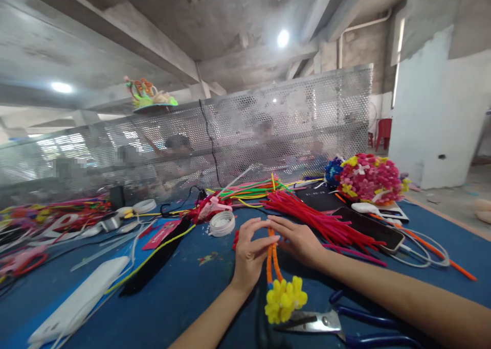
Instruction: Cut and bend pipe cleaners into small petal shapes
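Two orange fuzzy stems (270,263) hang between my hands, with a cluster of yellow fuzzy flowers (284,299) at their lower end, toward me. My left hand (251,247) pinches the stems near their upper end. From the right, my right hand (297,239) closes its fingertips on the same upper end, touching the left fingertips. Just below the flowers lie scissors with dark blue handles (326,322), blades partly apart. Something small and red shows behind my left hand. A bundle of red and pink pipe cleaners (326,218) spreads behind my right hand.
A round white container (222,223) stands beyond my left hand. A white power bank (80,298) and craft pieces lie left. To the right are a phone (370,229), white cables and a pink flower bunch (370,178). A perforated metal screen (245,134) rises behind, people beyond it.
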### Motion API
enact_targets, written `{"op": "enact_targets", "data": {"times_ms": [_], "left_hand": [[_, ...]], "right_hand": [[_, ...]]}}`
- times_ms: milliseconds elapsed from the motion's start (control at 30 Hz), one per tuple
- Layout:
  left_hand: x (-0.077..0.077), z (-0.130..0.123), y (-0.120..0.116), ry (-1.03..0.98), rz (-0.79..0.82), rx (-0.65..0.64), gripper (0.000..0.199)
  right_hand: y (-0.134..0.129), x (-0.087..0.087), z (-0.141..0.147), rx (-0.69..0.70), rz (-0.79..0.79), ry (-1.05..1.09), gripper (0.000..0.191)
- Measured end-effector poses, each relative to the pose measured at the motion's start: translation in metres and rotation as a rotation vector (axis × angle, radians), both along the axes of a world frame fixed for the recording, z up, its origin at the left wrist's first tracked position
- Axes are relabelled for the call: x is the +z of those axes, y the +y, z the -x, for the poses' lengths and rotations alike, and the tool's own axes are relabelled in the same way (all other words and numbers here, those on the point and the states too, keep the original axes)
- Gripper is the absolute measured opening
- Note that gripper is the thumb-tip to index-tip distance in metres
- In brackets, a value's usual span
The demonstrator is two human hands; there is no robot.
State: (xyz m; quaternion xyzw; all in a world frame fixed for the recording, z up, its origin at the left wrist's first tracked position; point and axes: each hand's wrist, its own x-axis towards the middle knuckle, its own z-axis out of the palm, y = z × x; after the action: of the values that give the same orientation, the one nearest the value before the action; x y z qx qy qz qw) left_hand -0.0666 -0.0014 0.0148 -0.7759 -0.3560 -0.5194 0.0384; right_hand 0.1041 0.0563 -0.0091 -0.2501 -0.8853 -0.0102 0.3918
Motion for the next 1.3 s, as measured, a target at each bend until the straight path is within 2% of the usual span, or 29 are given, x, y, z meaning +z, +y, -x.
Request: {"op": "enact_targets", "data": {"times_ms": [133,300,367,467,567,700,800,900,1067,1233,1300], "left_hand": [[0.000,-0.012,-0.003,0.122,-0.045,0.092,0.024],[0.001,-0.021,-0.005,0.173,0.035,0.107,0.026],[0.002,-0.023,-0.007,0.166,0.104,0.046,0.035],[0.006,-0.024,-0.016,0.216,0.222,-0.121,0.056],[0.018,-0.025,-0.028,0.288,0.266,-0.283,0.056],[0.031,-0.030,-0.041,0.274,0.342,-0.501,0.040],[0.032,-0.034,-0.045,0.275,0.423,-0.574,0.035],[0.029,-0.037,-0.045,0.262,0.498,-0.544,0.033],[0.029,-0.039,-0.048,0.078,0.560,-0.555,0.035],[0.026,-0.041,-0.050,-0.162,0.503,-0.475,0.038],[0.024,-0.041,-0.049,-0.220,0.468,-0.419,0.033]], "right_hand": [[0.008,-0.002,-0.006,0.115,0.064,0.036,0.039],[0.012,-0.004,-0.004,0.423,0.128,0.171,0.026],[0.014,-0.005,-0.003,0.455,0.160,0.215,0.027],[0.015,-0.005,-0.004,0.475,0.195,0.239,0.028],[0.016,-0.004,-0.006,0.541,0.224,0.211,0.030],[0.018,-0.004,-0.007,0.504,0.195,0.194,0.030],[0.018,-0.004,-0.007,0.479,0.192,0.180,0.029],[0.019,-0.005,-0.007,0.508,0.175,0.171,0.028],[0.021,-0.006,-0.007,0.501,0.194,0.204,0.027],[0.019,-0.002,-0.008,0.425,0.243,0.251,0.023],[0.018,-0.001,-0.008,0.377,0.264,0.285,0.022]]}}
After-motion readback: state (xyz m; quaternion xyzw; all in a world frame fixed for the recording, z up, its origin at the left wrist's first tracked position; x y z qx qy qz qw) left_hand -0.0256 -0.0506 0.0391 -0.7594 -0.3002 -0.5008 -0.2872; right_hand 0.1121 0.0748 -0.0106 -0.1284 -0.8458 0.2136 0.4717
